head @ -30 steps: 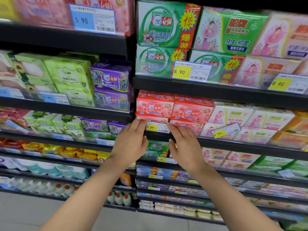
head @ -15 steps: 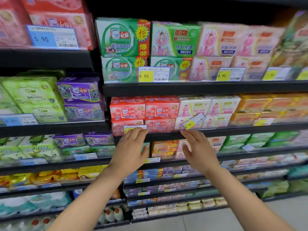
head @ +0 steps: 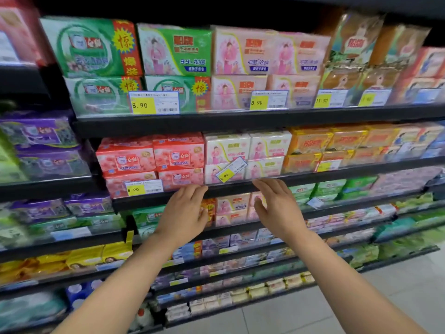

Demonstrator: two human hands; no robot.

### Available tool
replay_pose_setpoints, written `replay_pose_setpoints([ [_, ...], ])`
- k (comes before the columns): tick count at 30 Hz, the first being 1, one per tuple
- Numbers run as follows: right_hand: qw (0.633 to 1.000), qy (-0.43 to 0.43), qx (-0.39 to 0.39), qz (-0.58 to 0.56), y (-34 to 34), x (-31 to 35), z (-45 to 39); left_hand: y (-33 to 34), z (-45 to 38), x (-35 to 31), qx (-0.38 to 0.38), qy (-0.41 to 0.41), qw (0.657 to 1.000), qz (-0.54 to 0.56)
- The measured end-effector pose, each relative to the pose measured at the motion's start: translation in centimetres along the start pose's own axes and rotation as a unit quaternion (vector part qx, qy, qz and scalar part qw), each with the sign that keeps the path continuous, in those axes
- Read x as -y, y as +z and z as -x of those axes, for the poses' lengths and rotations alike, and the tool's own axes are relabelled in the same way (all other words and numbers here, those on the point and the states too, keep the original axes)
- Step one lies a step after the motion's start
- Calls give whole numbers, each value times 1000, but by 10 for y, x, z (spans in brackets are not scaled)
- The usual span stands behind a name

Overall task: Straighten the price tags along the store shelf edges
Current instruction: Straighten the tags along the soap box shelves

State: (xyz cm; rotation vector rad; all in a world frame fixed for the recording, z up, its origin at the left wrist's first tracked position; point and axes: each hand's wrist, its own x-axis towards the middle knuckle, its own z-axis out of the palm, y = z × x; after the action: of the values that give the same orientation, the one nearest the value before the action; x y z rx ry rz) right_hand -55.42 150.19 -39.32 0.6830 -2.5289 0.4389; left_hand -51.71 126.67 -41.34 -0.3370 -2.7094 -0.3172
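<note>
A yellow-and-white price tag (head: 231,169) marked 8.90 sits tilted, right end up, on the middle shelf edge (head: 313,175) in front of white soap boxes. Left of it a level 8.90 tag (head: 144,187) stands before red soap boxes. My left hand (head: 184,213) hovers below the shelf edge with fingers straight, holding nothing, between the two tags. My right hand (head: 277,208) is raised with straight fingers just below and right of the tilted tag, not touching it.
The shelf above carries level tags: an 8.90 tag (head: 154,102), another 8.90 tag (head: 268,100) and an 11.90 tag (head: 331,98). A small white tag (head: 315,202) hangs askew on the lower shelf at right. Shelves below hold soap packs; grey floor lies lower right.
My view has swung right along the shelf. Both hands left the level 8.90 tag and moved right, and now sit beneath the tilted tag.
</note>
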Motion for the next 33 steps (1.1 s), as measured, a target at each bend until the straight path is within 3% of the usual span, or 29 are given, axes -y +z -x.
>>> replay_pose_setpoints([
  [12, 993, -90, 67, -26, -11, -60, -33, 34, -15, -44, -29, -119, 991, -61],
  [23, 964, -254, 72, -17, -1, -32, -77, 45, -14, -49, -40, -149, 985, -74],
  [28, 963, -262, 64, 10, 6, -26, -83, 48, -11, -46, -49, -148, 986, -52],
  [33, 976, -207, 58, 23, 11, -31, -79, 48, -10, -42, -45, -137, 988, -52],
])
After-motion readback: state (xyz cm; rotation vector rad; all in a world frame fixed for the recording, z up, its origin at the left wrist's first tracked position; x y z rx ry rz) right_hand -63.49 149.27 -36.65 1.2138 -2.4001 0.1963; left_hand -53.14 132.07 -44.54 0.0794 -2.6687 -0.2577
